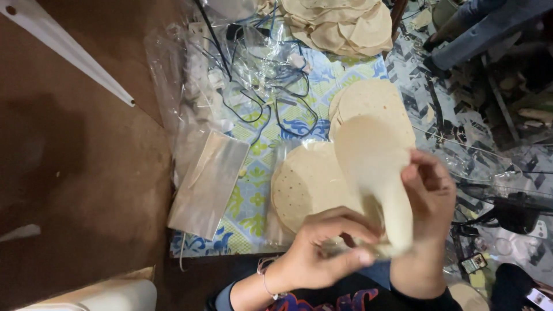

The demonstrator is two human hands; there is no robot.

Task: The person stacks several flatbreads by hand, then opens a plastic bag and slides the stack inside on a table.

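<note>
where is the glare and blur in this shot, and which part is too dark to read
In the head view: glare streaks the crumpled clear plastic at top centre; the left hand, right hand and the flatbread they hold are soft with motion blur; the brown floor at left lies in dim shadow, and the lower right corner is too dark to read.

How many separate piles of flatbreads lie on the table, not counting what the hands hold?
3: one pile at the top edge, one pile mid-table behind the held flatbreads, one pile by the left hand. More may be hidden.
</note>
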